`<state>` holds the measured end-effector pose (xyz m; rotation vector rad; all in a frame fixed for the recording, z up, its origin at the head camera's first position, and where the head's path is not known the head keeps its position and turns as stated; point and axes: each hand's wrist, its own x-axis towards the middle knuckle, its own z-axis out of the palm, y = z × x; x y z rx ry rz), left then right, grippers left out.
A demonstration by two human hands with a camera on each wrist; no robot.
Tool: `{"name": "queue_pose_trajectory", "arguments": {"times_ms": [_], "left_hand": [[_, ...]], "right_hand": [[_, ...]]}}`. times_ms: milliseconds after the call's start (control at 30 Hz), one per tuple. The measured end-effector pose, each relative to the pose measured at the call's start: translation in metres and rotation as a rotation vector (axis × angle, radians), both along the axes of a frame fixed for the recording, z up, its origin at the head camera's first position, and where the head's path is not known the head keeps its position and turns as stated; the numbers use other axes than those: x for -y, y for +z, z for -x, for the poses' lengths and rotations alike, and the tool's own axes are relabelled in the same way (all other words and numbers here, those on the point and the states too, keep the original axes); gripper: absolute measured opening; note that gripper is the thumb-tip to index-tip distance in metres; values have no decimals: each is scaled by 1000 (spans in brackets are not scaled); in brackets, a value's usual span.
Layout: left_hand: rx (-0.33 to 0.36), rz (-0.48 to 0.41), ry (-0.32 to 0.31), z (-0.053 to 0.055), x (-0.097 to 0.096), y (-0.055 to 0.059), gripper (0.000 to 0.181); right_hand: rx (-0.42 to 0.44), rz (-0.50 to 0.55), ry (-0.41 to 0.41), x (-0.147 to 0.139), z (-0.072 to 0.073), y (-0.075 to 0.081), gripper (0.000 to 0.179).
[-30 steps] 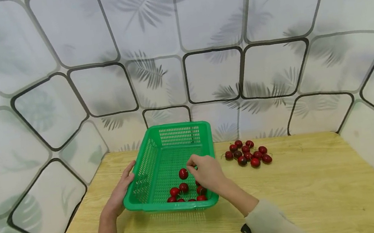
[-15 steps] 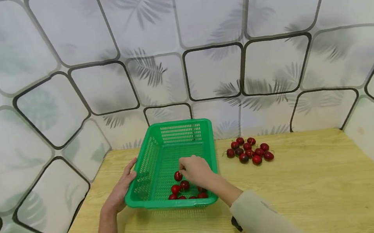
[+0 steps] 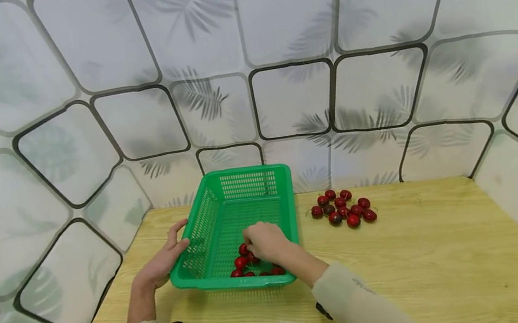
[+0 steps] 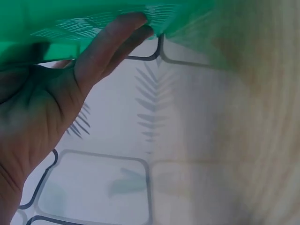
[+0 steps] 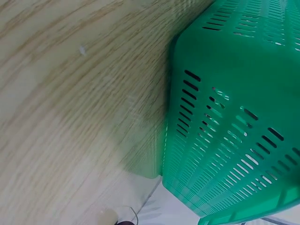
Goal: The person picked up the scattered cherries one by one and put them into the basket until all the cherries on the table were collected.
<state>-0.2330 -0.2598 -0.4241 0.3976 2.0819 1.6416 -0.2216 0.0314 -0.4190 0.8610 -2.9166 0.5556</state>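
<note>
A green plastic basket (image 3: 242, 280) stands on the table, with several dark red cherries (image 3: 240, 262) lying at its near end. Inside it, my right hand (image 3: 267, 242) is low over these cherries, fingertips bent down and pinching one cherry (image 3: 243, 249), apparently by its stem. The fingertips are partly hidden by the hand. My left hand (image 3: 161, 262) rests against the basket's left side with fairly straight fingers; the left wrist view shows the fingers (image 4: 112, 44) along the outer wall. In the right wrist view the basket's slotted wall (image 5: 225, 126) hides the right hand.
A loose group of cherries (image 3: 342, 211) lies on the wooden table (image 3: 424, 260), right of the basket near the back. A patterned wall covering (image 3: 295, 99) rises behind the table's far edge.
My right hand has moved a little left and down inside the basket, bringing the hanging cherry down beside the others. The left hand stays at the basket's left side.
</note>
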Motion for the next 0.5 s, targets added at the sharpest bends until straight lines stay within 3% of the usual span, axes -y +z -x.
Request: {"name": "queue_pose_trajectory", "arguments": {"times_ms": [100,233,367,500], "left_hand": [[4,58,14,1,-4,7,62],[-5,142,78,3,-14,12,62],[-50,213,153,3,-22,11,61],[-80,214,171,0,-22,8,59]], "right_hand": [[23,-26,-13,0,0,0,22],[49,-39,-36,1,1,-1,33],[69,-52,-51,2,1,-1,39],[93,-60,-63,3,0,-1,45]]}}
